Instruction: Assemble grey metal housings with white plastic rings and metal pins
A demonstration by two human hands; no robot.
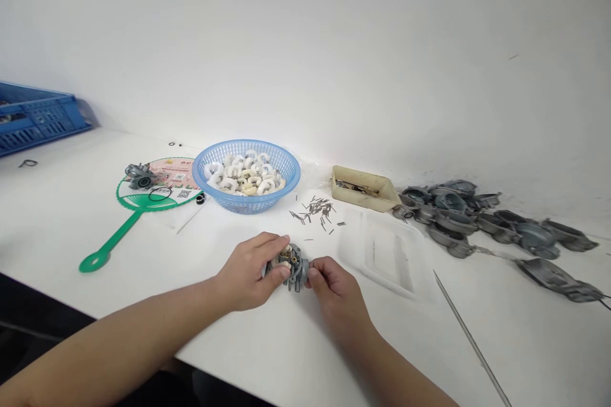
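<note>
A small grey metal carburetor body (292,262) with a pale part on top rests on the white table (267,343), held between both hands. My left hand (249,275) wraps its fingers around the body's left side. My right hand (334,285) pinches its right edge with thumb and fingers. Just beyond lies a scatter of several small metal pins (317,211). A blue plastic basket (246,176) with several white and cream curved floats stands behind the hands.
A green hand fan (143,203) carries another grey carburetor body (139,175) and a black ring. A beige tray (365,188), a clear lid (389,253), a heap of grey metal bowls (482,219), a thin rod (470,340) and a blue crate (35,116) surround the spot.
</note>
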